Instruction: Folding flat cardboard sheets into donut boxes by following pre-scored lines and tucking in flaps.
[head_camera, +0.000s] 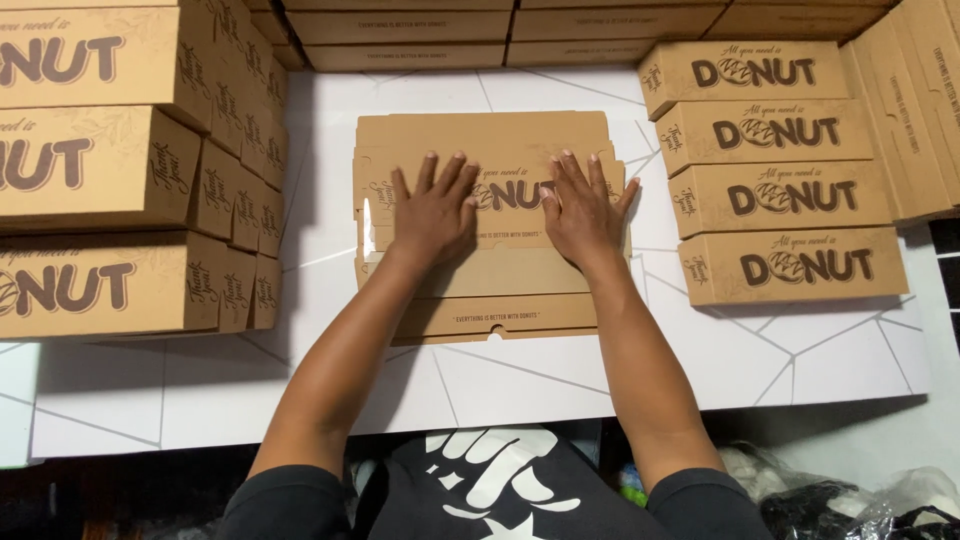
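Note:
A flat, unfolded brown cardboard box blank (500, 285) lies in the middle of the white table (500, 385). My left hand (435, 208) rests palm down on its left half with fingers spread. On the right half, my right hand (583, 205) presses flat in the same way. Neither hand grips anything. Both forearms reach over the near part of the blank.
Assembled brown boxes are stacked high at the left (120, 170). A column of several boxes (780, 170) stands at the right, with more boxes (925, 100) leaning beside it. Flat blanks (500, 30) line the back edge. Bags (840, 500) lie below the table's near edge.

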